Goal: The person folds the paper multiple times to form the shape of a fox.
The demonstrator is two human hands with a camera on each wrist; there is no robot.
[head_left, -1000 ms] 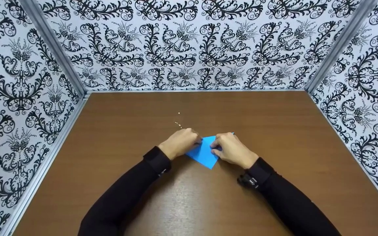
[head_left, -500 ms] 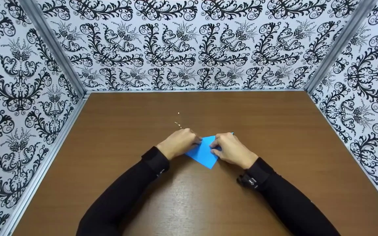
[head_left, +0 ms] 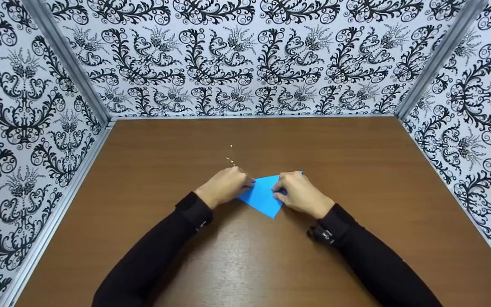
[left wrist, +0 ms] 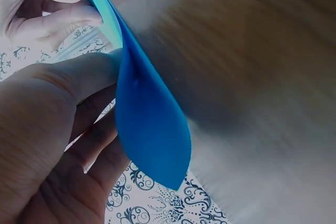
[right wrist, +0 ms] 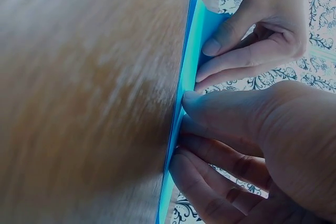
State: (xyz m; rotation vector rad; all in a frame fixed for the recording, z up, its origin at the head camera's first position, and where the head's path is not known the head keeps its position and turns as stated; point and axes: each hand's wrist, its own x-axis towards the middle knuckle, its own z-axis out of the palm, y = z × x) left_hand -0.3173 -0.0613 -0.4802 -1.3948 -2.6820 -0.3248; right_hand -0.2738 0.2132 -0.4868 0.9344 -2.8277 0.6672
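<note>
Leftward goes the left hand (head_left: 226, 185), the right hand (head_left: 298, 194) holding its spot! Across the glossy, wood-grained table (head_left: 335, 145), folded blue paper (head_left: 263, 197) stretches left to right beneath both hands, neither nearer; loosely bent fingertips press it rather than grip, its left end bulging into a smooth teardrop loop (left wrist: 152, 124).

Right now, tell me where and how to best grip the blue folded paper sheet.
Best pinch the blue folded paper sheet at its pointed near corner, probably from the near side: it juts out there, clear of the left hand and right hand.
</note>
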